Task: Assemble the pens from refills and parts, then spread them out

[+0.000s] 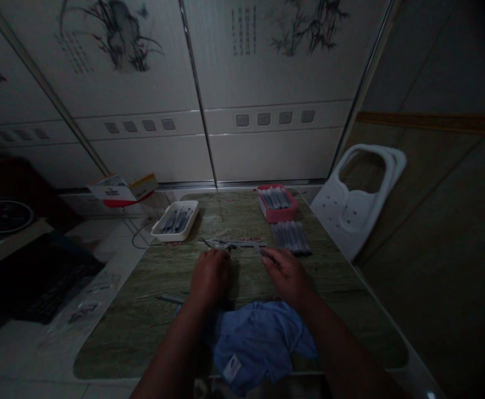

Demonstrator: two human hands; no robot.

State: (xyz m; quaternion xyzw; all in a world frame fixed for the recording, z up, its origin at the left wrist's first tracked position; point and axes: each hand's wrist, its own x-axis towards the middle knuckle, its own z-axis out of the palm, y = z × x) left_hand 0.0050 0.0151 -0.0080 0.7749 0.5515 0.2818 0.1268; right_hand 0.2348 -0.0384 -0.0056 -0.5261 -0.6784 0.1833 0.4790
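Observation:
My left hand (211, 272) is over the middle of the table, its fingers curled closed; whatever they hold is hidden. My right hand (287, 271) pinches a slim pale stick (258, 249) that points away from me. Just beyond both hands, several thin grey pen-like sticks (238, 243) lie crosswise on the wood-grain table (143, 321). Right of them is a neat row of pale pen-like sticks with dark ends (291, 237). A blue cloth (259, 338) with a white label lies between my forearms. The picture is dark, so small details are unclear.
A white tray (191, 217) with dark sticks stands at the back left, and a pink basket (283, 215) full of pale sticks at the back right. Grey-blue sticks (168, 299) lie left of my left hand. A folded white chair (356, 199) leans beyond the right edge.

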